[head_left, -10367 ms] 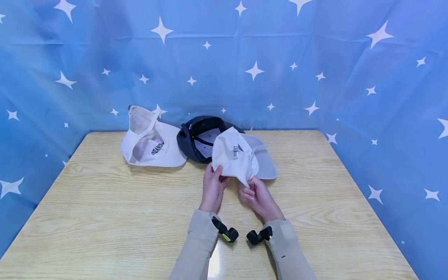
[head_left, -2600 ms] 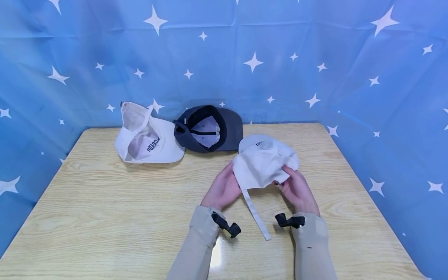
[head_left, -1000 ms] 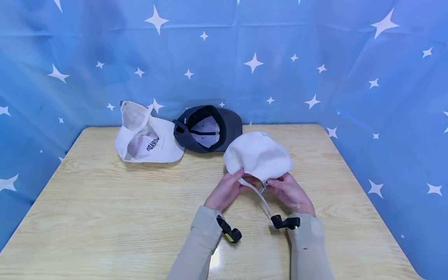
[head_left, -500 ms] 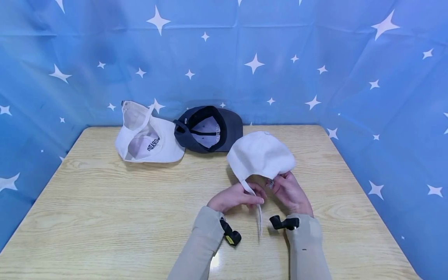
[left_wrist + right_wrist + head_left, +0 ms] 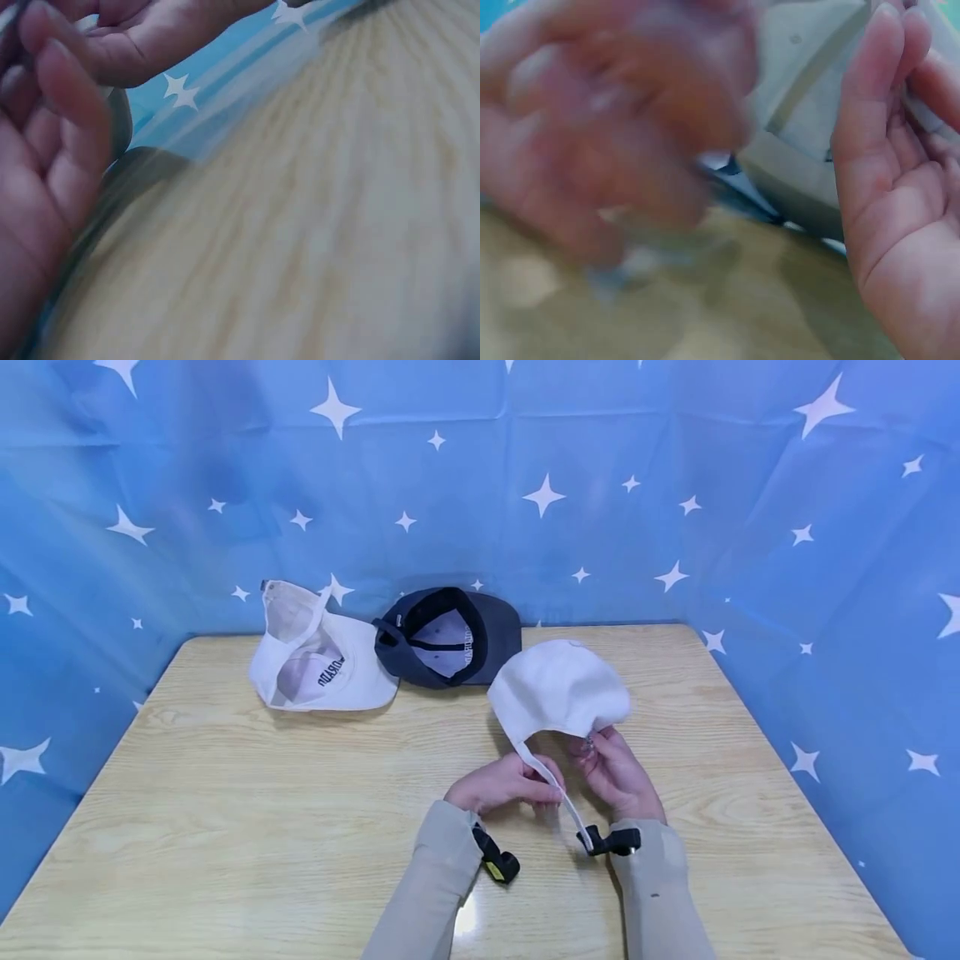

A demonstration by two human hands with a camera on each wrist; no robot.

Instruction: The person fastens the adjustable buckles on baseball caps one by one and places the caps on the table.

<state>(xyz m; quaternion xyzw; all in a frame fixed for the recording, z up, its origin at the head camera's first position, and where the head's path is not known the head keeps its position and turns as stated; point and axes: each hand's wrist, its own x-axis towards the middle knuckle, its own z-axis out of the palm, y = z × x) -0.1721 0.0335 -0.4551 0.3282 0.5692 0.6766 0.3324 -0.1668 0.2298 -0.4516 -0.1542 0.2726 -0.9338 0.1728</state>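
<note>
At the near edge of the head view, two beige sleeves (image 5: 431,881) reach forward over the wooden table (image 5: 247,827), a small black camera on each wrist. Beyond them, the left hand (image 5: 504,782) pinches the strap (image 5: 573,813) between thumb and fingers. The strap's long axis runs slantwise, from the left corner of the held cap's rear opening toward the person and to the right, its loose end lying across the view of the right wrist's camera. Opposite, the right hand (image 5: 617,777) grips the cap's right rear edge beside a small metal clasp (image 5: 588,743); the wrist views are too blurred to show either grip more finely.

The held cap (image 5: 558,689) is just past the hands, right of the table's middle. Its rounded white crown is uppermost, its arched back opening faces the person, and its outline is widest from left to right; the brim is hidden.

Farther back and to the left, the navy cap (image 5: 498,639) shows its inside, brim pointing right. Left of it, the lettered white cap (image 5: 363,672) lies likewise, brim toward the right. Behind everything hangs a blue backdrop (image 5: 465,468) with white stars.
</note>
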